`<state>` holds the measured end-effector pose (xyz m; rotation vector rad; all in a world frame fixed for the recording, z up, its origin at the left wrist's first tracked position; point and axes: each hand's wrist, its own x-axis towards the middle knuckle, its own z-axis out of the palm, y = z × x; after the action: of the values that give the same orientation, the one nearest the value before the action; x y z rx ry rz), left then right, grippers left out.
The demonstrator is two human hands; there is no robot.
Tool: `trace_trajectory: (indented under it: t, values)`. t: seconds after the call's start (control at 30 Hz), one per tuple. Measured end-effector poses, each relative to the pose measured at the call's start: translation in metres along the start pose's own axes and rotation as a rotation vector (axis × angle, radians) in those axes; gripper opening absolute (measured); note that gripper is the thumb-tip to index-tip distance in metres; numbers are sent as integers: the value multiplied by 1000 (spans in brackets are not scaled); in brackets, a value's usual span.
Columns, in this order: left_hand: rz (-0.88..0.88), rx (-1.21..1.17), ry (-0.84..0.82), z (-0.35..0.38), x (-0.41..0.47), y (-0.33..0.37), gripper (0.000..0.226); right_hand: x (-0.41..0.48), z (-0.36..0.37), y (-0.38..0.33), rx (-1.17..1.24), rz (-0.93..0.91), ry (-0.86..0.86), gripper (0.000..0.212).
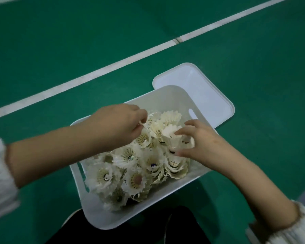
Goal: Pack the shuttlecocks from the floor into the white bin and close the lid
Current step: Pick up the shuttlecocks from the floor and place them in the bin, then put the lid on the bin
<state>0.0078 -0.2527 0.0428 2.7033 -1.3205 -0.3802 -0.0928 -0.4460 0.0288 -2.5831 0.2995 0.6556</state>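
At the far left edge of the frame a white sleeve (0,176) is ending in a gathered cuff, and the bare forearm is reaching up and to the right across the white bin (102,213). The left hand (118,122) is hanging over the upper left part of the bin, its fingers curled and pinching the feathers of a single shuttlecock (144,136) near the top of the heap. The bin is sitting in the lower middle of the frame on the green floor (60,50), and it is holding a crowded pile of white feathered shuttlecocks (130,169); most are lying with their cork ends showing. Small round marks are showing on a few corks, one greenish and one bluish, but they are too small and blurred to read. A white court line (99,73) is running diagonally from the left edge to the upper right behind the bin. Right of centre, the right hand (199,143) is closing thumb and fingers around a cluster of shuttlecocks (174,140) at the upper right of the pile. The lid (209,88) is lying flat on the floor beyond the bin's upper right corner, partly hidden by the bin's wall. A dark garment (180,226) is showing below the bin, and the other cuff (292,229) is filling the lower right corner.
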Motion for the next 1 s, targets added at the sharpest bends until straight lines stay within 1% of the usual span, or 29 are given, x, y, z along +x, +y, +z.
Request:
trace_trajectory:
  t: [0.03, 0.1, 0.13, 0.2, 0.27, 0.37, 0.43, 0.5, 0.53, 0.6, 0.7, 0.8, 0.83, 0.9, 1.0]
  values:
    - [27, 24, -9, -5, 11, 7, 22, -4, -9, 3, 67, -17, 76, 45]
    - [79, 55, 2, -11, 34, 24, 23, -7, -27, 13, 230, -19, 303, 28]
    - [96, 64, 24, -12, 47, 32, 23, -5, -34, 22, 287, 6, 403, 20]
    - [95, 50, 78, -9, 73, 47, 24, 10, -34, 48, 321, 81, 529, 15]
    - [80, 12, 123, 0, 99, 60, 28, 32, -21, 80, 312, 161, 542, 17]
    - [122, -50, 128, 27, 126, 75, 34, 65, 14, 119, 292, 222, 406, 19]
    - [152, -40, 101, 48, 132, 79, 37, 86, 43, 134, 235, 199, 287, 22]
    - [166, 5, 125, 59, 128, 76, 49, 105, 66, 140, 88, 133, 163, 27]
    - [162, 16, 127, 60, 126, 72, 53, 113, 75, 141, 16, 113, 124, 29]
    - [153, 41, 110, 60, 121, 62, 55, 124, 83, 139, -60, 116, 125, 30]
    - [117, 57, 137, 56, 118, 46, 61, 131, 84, 129, -174, 141, 174, 26]
    - [72, 39, 144, 55, 117, 36, 58, 133, 78, 122, -280, 117, 215, 23]
    - [76, 42, 149, 55, 117, 36, 58, 132, 75, 120, -276, 108, 269, 21]
    - [68, 17, 147, 53, 119, 39, 55, 127, 62, 117, -226, 104, 455, 19]
    - [20, -135, 160, 48, 122, 41, 34, 121, 26, 108, -67, 153, 731, 25]
